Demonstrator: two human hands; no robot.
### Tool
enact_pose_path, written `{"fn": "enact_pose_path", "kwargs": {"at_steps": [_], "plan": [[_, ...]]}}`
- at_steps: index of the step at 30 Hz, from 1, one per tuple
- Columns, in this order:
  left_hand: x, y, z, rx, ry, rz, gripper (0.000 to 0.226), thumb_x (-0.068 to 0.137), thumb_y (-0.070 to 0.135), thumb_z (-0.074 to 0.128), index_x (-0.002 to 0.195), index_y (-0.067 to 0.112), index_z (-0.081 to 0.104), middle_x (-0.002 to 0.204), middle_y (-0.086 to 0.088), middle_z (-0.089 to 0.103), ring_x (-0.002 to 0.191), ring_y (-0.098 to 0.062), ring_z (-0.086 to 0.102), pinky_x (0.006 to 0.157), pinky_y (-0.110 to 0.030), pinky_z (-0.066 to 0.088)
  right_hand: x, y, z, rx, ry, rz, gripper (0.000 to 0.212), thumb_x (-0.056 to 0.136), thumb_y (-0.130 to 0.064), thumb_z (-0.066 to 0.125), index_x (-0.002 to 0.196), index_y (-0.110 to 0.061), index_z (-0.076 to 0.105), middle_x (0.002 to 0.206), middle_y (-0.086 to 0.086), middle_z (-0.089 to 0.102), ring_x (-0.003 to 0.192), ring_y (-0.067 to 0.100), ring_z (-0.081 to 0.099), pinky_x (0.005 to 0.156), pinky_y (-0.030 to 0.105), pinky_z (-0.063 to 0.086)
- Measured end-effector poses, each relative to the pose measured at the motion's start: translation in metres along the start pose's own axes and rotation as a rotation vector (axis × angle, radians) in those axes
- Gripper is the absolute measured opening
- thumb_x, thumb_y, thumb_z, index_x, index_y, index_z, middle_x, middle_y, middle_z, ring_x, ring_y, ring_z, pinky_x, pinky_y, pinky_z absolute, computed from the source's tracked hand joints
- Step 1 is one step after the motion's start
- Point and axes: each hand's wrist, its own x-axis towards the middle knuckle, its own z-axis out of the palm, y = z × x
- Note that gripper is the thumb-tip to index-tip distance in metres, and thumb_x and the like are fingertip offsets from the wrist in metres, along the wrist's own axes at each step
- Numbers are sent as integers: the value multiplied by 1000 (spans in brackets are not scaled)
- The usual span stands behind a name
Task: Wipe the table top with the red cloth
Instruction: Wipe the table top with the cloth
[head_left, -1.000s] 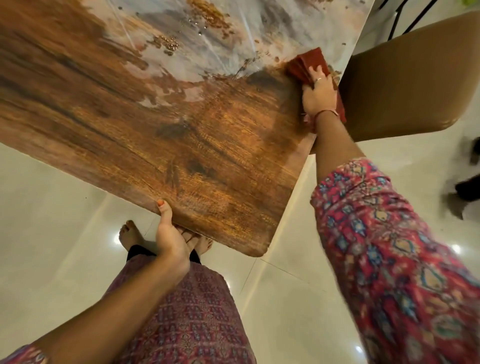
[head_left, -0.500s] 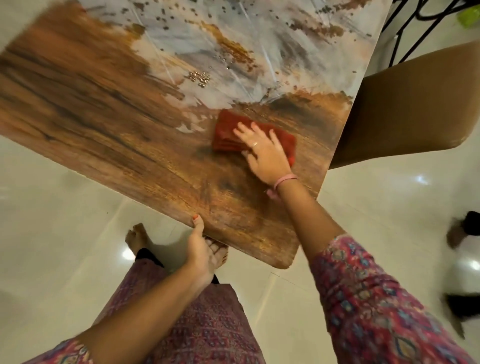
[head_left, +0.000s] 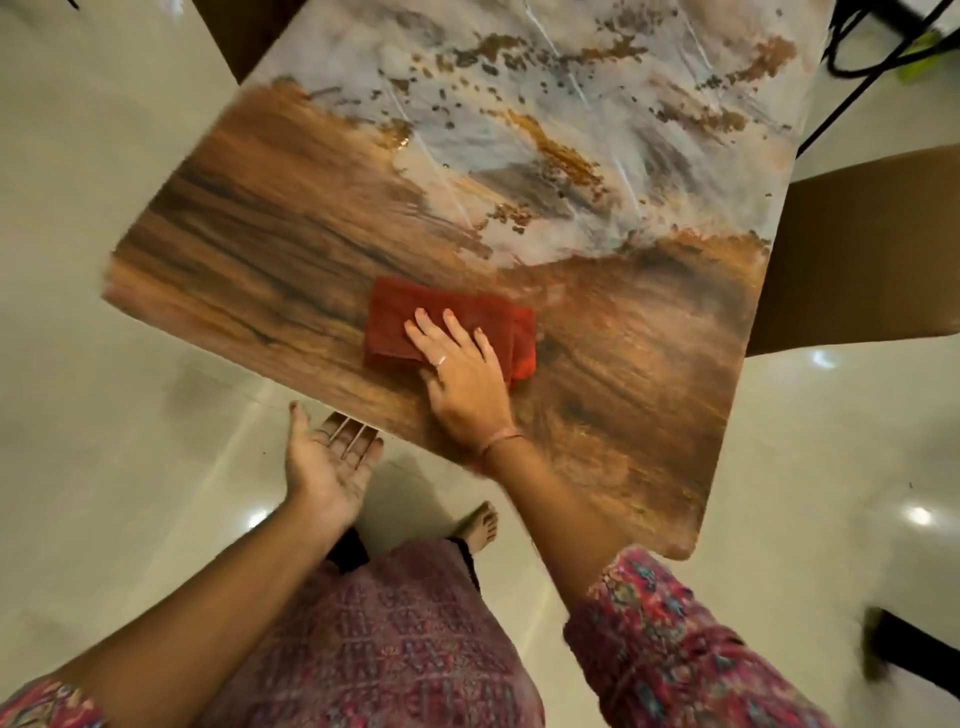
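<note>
We're under warm, fairly dim indoor light. Bright ceiling-lamp spots glare off the glossy floor (head_left: 727, 457), at right and below the left hand (head_left: 327, 457). Soft sheen washes over the pale far part of the table top (head_left: 571, 130). Motion blur smears its left edge and wood grain. A soft shadow pools beneath us. Wide-angle bending stretches the sleeves at the bottom corners.

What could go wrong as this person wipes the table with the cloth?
1. The cloth lies near the table edge, so a stroke toward the body may push it off.
2. The left hand is open, palm up, off the edge; the table may shift under pressure.
3. The chair crowds the right side and may block strokes.
</note>
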Motion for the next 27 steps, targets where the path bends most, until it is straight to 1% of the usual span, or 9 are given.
{"fn": "enact_pose_path", "kwargs": {"at_steps": [3, 7, 10, 13, 16, 18, 22, 24, 27], "plan": [[11, 37, -8, 27, 6, 8, 62, 93, 59, 35, 128, 9, 47, 120, -8, 56, 109, -22, 54, 98, -38, 42, 11, 48, -27, -20, 29, 59, 58, 92, -11, 47, 145, -32, 35, 154, -12, 28, 146, 16, 17, 116, 43, 9], [19, 73, -20, -2, -8, 27, 58, 96, 56, 31, 125, 9, 49, 114, -7, 58, 108, -22, 55, 97, -37, 42, 31, 118, -66, 136, 273, 712, 55, 96, -11, 43, 147, -27, 33, 158, -6, 21, 147, 22, 10, 118, 51, 5], [22, 91, -26, -41, -4, 24, 53, 97, 54, 30, 111, 9, 54, 111, -8, 59, 108, -22, 56, 98, -36, 43, 56, 92, -60, 166, 392, 990, 53, 97, -16, 41, 148, -26, 31, 159, -7, 18, 147, 21, 7, 118, 48, 5], [30, 109, -31, -86, 56, 40, 47, 98, 51, 30, 99, 11, 55, 104, -6, 59, 100, -19, 58, 96, -35, 45, 66, 20, -23, 107, 370, 779, 55, 94, -15, 46, 146, -27, 33, 157, -8, 23, 147, 21, 10, 117, 47, 8], [45, 135, -34, -106, 137, 82, 42, 100, 46, 29, 99, 12, 55, 100, -3, 58, 91, -15, 58, 95, -32, 45, 44, -49, 14, 68, 160, 378, 57, 90, -20, 47, 144, -32, 36, 155, -12, 27, 146, 17, 14, 116, 41, 10], [55, 157, -32, -109, 159, 125, 35, 100, 39, 32, 93, 13, 55, 95, -2, 58, 86, -13, 59, 95, -29, 46, 30, -58, 14, 55, 89, 271, 56, 90, -23, 46, 143, -36, 37, 153, -17, 28, 145, 12, 15, 114, 34, 10], [75, 205, -18, -68, 158, 212, 31, 99, 21, 31, 89, 19, 60, 93, 0, 64, 86, -14, 63, 89, -30, 51, 58, -11, -13, 139, 64, 238, 52, 95, -20, 48, 143, -37, 37, 153, -17, 28, 146, 14, 15, 115, 38, 11], [88, 228, -13, -13, 152, 235, 34, 98, 20, 29, 85, 21, 61, 93, 1, 65, 86, -14, 65, 87, -32, 51, 98, 23, -30, 147, 108, 339, 50, 97, -20, 47, 144, -35, 36, 155, -14, 26, 146, 17, 13, 116, 45, 10], [98, 253, -3, 81, 198, 236, 35, 97, 24, 34, 67, 21, 52, 65, 7, 61, 58, -8, 63, 67, -21, 56, 160, 68, -62, 179, 179, 538, 49, 99, -23, 44, 146, -32, 33, 157, -12, 20, 147, 19, 7, 117, 49, 8]]}}
